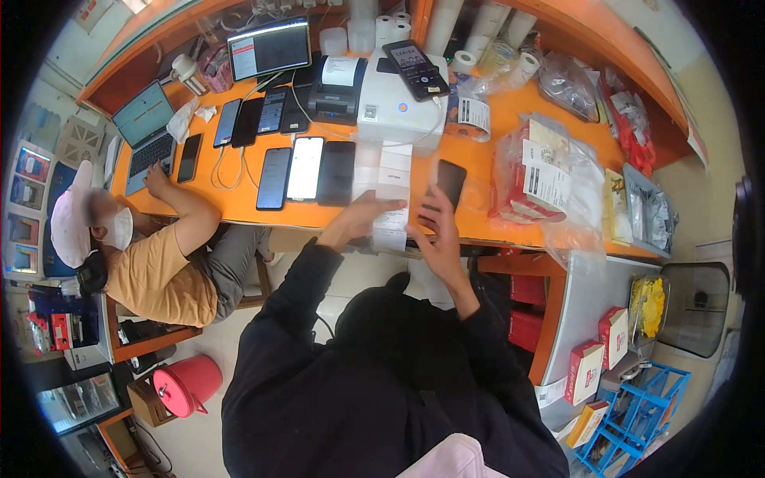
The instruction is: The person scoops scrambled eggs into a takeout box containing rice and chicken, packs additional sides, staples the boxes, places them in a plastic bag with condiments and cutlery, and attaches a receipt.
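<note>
Two hands: both mine are up at the near edge of the counter, each busy with its own thing, so neither is free.
Counter (486,119): orange, running left to right in front of me; it carries everything at standing height, which is why my arms reach up and forward.
Co-worker (151,263): a person in a cap and mask sits at the far left, one hand on a laptop (147,127); well apart from my hands.
White label printer (394,99): sits mid-counter, just beyond my hands; a phone rests on its top, likely for lack of room elsewhere.
Label strip (390,199): white labels hang from the printer's front down toward me, within easy reach.
Bagged boxes (538,179): clear bags of red and white packs lie to the right, near my right hand but not touching it.
Row of phones (307,167): several lie flat, screens up, left of the strip, some with cables attached.
Left hand (358,219): fingers closed lightly on the lower end of the label strip, holding it taut against the counter edge.
Right hand (437,227): gripping a black phone (450,182) upright, its top tilted away, just right of the strip.
</note>
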